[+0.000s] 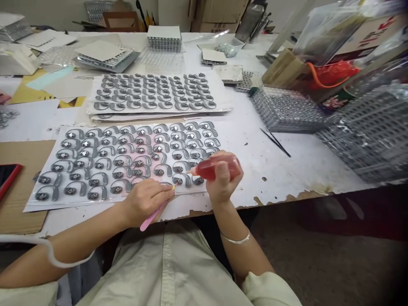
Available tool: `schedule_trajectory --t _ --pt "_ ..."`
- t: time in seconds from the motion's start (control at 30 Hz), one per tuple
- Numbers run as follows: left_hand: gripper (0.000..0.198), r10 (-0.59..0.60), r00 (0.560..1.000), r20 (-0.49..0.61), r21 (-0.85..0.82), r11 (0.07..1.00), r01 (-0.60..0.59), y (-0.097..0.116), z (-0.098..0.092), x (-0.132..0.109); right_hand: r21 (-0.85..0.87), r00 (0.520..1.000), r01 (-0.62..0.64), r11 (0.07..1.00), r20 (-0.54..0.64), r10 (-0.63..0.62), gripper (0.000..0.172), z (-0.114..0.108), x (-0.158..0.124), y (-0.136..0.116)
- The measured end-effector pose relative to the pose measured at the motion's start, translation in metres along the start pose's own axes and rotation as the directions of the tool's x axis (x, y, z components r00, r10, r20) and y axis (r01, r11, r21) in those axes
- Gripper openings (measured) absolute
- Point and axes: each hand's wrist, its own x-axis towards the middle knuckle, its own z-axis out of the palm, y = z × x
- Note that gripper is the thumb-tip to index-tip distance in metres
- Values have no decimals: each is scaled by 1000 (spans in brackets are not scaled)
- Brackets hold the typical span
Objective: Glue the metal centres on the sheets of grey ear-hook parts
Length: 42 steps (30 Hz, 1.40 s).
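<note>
My right hand (225, 180) is wrapped round a red squeeze bottle (208, 168), its narrow nozzle pointing left over the lower right of a sheet of grey hook-shaped pieces (140, 162). Each piece has a curved arm and a round metallic part, and they stand in rows on the white sheet (41, 205). At the sheet's front edge, my left hand (148, 199) pinches a slim pink-handled tool (149, 222). The tool's thin tip is beside the piece under the nozzle (177, 180); whether they touch I cannot tell. My left fingers partly cover nearby pieces.
Behind lies a second filled sheet (153, 92) on a stack. Dark tweezers (276, 142) rest to the right, before stacked clear trays (287, 110). A red-edged phone (9, 176) lies on brown board at left. The table's front edge (255, 202) is chipped.
</note>
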Motion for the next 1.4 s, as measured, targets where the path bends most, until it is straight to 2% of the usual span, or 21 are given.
schedule_trajectory --t 0.1,0.23,0.5,0.63,0.9,1.23,1.4 --pt "18 12 1000 11 -14 1000 -12 -2 4 -3 -106 997 55 993 57 -50 30 -2 -10 3" --pt "13 46 998 -30 15 999 -46 -2 4 2 -139 988 86 987 137 -67 26 -10 -13 3" --pt "9 44 998 -50 113 993 -38 4 6 10 -235 943 286 929 241 -229 18 -2 -11 2" --pt "12 45 999 -22 149 988 -41 5 7 9 -245 939 275 930 277 -205 17 -1 -13 3" --pt "14 57 998 -23 112 992 -54 4 5 7 -255 935 247 935 318 -160 17 1 -14 0" --pt "10 26 1000 -18 90 996 -24 4 7 6 -239 919 340 910 292 -266 16 0 -14 4" --pt "11 22 1000 -10 88 996 -21 4 7 6 -235 912 337 911 321 -255 17 1 -15 3"
